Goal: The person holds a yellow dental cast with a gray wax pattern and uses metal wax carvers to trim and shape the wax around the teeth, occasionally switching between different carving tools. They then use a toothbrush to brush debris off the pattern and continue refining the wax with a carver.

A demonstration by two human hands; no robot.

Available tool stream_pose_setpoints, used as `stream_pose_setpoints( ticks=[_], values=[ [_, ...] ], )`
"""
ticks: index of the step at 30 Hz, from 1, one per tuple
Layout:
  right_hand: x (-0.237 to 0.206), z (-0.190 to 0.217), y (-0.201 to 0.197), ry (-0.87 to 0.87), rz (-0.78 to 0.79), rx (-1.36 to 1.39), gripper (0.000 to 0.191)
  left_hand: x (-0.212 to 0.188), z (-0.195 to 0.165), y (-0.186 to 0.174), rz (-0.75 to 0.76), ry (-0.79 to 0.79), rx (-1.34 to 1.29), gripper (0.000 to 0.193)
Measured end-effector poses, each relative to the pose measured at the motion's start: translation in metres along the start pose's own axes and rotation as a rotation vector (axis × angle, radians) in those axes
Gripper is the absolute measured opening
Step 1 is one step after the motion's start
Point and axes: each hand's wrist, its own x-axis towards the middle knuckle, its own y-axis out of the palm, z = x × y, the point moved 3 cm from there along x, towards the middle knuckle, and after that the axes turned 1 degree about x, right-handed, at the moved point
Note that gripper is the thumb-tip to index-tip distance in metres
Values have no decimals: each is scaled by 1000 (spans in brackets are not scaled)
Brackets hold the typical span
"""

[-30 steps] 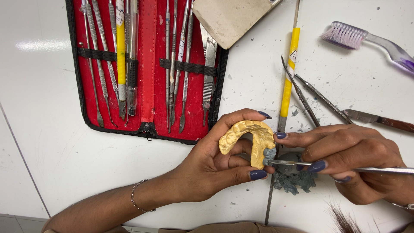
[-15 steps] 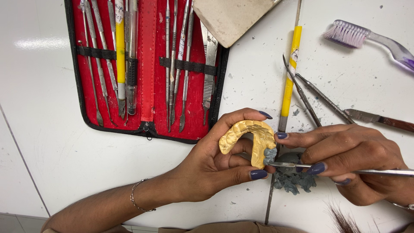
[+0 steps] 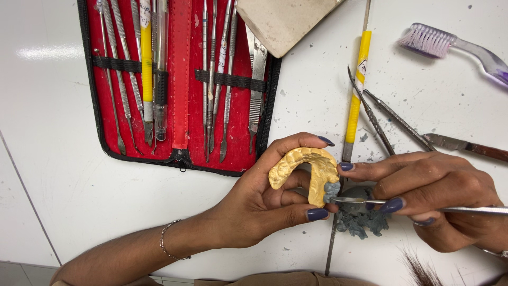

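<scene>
My left hand point(image 3: 264, 204) grips a yellow horseshoe-shaped dental cast point(image 3: 306, 170) between thumb and fingers, teeth side up. A lump of grey wax sits on the cast's right end. My right hand point(image 3: 439, 198) holds a thin metal carving instrument point(image 3: 418, 205) like a pen, its tip touching the grey wax on the cast. A pile of grey wax shavings point(image 3: 362, 220) lies on the white table just under the two hands.
An open red instrument case point(image 3: 180, 79) with several metal tools lies at upper left. A yellow-handled tool point(image 3: 357, 90), tweezers point(image 3: 378, 119), a knife point(image 3: 465, 145), a toothbrush point(image 3: 450, 47) and a beige block point(image 3: 283, 21) lie on the white table point(image 3: 53, 132).
The hands hold almost the same pose. The instrument tip has shifted only slightly against the grey wax on the cast.
</scene>
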Motion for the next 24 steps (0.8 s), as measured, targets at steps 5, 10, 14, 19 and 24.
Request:
stream_pose_setpoints(
  ticks=[5,10,14,19,24],
  values=[
    [1,3,-2,10,53,-77,13,0,1,0,-3,-1,-9,76],
    [3,1,1,-7,20,14,13,0,1,0,-5,1,-17,76],
    [2,-1,3,-19,-15,69,13,1,1,0,-7,-1,-15,76],
    [-1,-1,2,28,24,40,13,0,0,0,-12,-28,-14,77],
    [-4,1,-2,60,41,73,13,0,0,0,-8,-12,3,78]
  ],
)
